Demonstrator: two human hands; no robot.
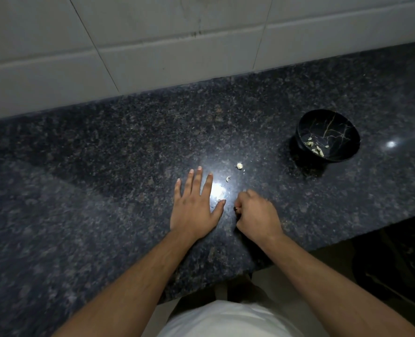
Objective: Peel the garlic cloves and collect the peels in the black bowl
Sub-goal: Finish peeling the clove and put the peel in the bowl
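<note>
Speckled granite counter [104, 142], glossy round black bowl [347, 152]

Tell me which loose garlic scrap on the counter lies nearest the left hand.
The thin curled peel, just right of the left hand's fingertips. The rounder white bit lies farther off, toward the black bowl.

No readable text, label, brand, number or sign anywhere in your view.
</note>
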